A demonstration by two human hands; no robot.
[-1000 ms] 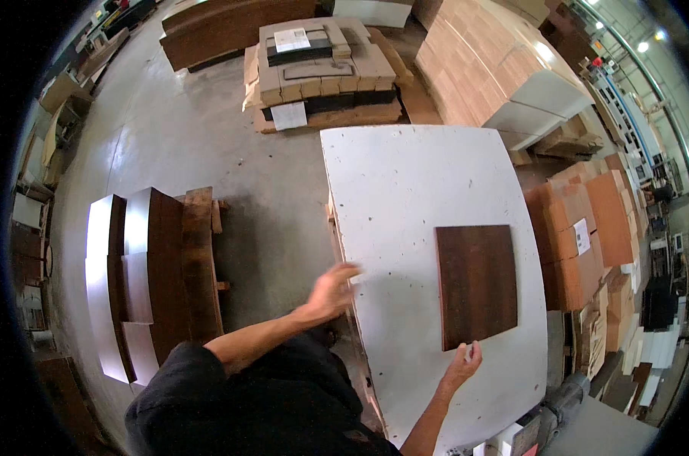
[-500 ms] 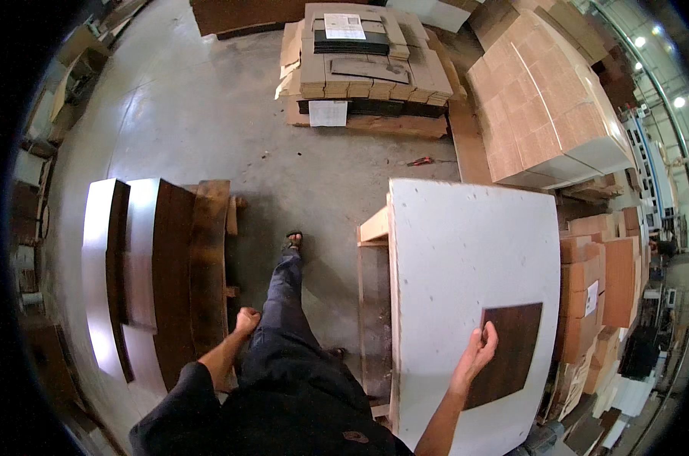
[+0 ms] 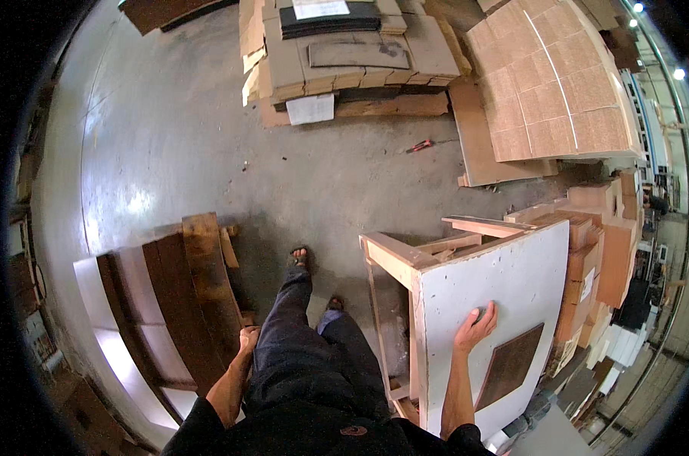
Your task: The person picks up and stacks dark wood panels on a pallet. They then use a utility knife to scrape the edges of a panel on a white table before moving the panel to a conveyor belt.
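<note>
Above a white-topped wooden table (image 3: 466, 281), my right hand (image 3: 475, 328) has its fingers partly curled and apart, with nothing visible in them. Whether it touches the surface I cannot tell. A flat dark brown panel (image 3: 512, 366) lies on the tabletop, just right of and nearer than that hand. My left hand (image 3: 249, 339) hangs beside my left thigh with its fingers curled closed and nothing seen in it. Left of it is a stack of long dark brown boards (image 3: 176, 304), some with glossy light-reflecting faces.
Ahead, flat cardboard sheets (image 3: 360, 72) are piled on a pallet. A large strapped block of cartons (image 3: 542, 83) stands at the far right. A red-handled tool (image 3: 420, 146) lies on the concrete floor (image 3: 177, 167). Brown boxes (image 3: 584, 266) stand beyond the table.
My view has shifted as I step along; both feet now show. My right hand has moved from beside the panel's left edge to above its far corner. The left hand stays by my thigh.
</note>
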